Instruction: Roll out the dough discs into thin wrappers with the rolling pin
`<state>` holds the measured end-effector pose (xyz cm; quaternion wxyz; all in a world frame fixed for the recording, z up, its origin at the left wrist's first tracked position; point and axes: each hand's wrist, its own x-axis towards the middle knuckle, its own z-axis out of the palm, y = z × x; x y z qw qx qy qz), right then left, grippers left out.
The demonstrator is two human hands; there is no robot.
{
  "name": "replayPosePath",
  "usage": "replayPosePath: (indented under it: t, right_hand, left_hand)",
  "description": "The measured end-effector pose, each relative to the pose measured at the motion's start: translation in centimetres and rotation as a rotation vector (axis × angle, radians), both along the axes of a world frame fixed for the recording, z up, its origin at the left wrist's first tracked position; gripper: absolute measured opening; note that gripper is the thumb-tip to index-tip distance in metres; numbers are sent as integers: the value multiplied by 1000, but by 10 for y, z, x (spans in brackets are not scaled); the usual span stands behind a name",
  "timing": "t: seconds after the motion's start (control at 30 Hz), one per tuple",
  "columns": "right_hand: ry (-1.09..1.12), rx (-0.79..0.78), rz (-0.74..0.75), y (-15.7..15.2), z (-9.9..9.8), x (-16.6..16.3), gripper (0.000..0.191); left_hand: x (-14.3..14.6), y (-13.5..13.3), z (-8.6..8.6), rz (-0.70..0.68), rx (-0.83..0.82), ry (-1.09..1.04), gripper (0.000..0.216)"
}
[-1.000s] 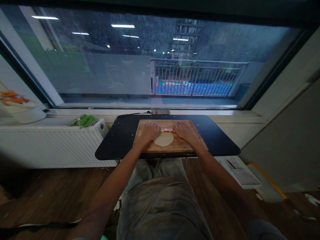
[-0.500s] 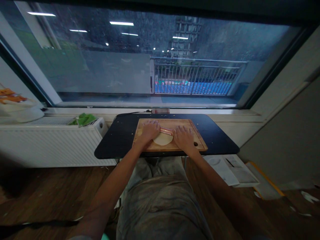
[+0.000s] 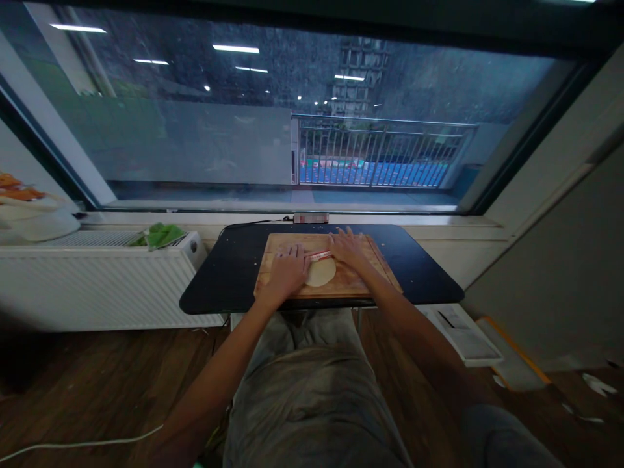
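A wooden cutting board (image 3: 385, 276) lies on the black table, with a round, flat piece of dough (image 3: 321, 273) on it. Across the far part of the dough runs a slim red-and-white rolling pin (image 3: 320, 256), slightly slanted. Its left end is under my left hand (image 3: 289, 270), which is closed over it. My right hand (image 3: 347, 248) holds the other end, farther forward, with its fingertips reaching toward the board's far edge. Both pin ends are hidden by my hands.
The black table (image 3: 224, 279) stands against the window sill, where a small box with a cable (image 3: 311, 218) sits. At left are a white radiator (image 3: 97, 286), a green cloth (image 3: 164, 235) and a white bag (image 3: 36, 218). A white panel (image 3: 463, 335) is at lower right.
My right hand has moved forward and a little left, while my left hand has come nearer me. The rolling pin has turned to slant the other way, and more dough shows.
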<state>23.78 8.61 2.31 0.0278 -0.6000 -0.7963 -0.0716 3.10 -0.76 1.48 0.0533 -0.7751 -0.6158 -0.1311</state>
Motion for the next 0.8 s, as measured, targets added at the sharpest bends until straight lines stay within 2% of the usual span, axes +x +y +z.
replayPosePath:
  t: [0.13,0.33,0.57,0.8]
  right_hand:
    - [95,-68,-87,13,3,-17,62]
    - [187,-126,-155,32,-5,-49,73]
    - [148,-164,-66,48,-14,-69,77]
    - [112,-212,65,56,-12,-94,76]
  left_hand:
    - [0,-17,-12,-12,56,18,52]
    - [9,-42,-28,-59,143,-10,63]
    - [26,-58,-35,-104,173,-91,79]
    - [41,-65,-44,-195,264,-163,70]
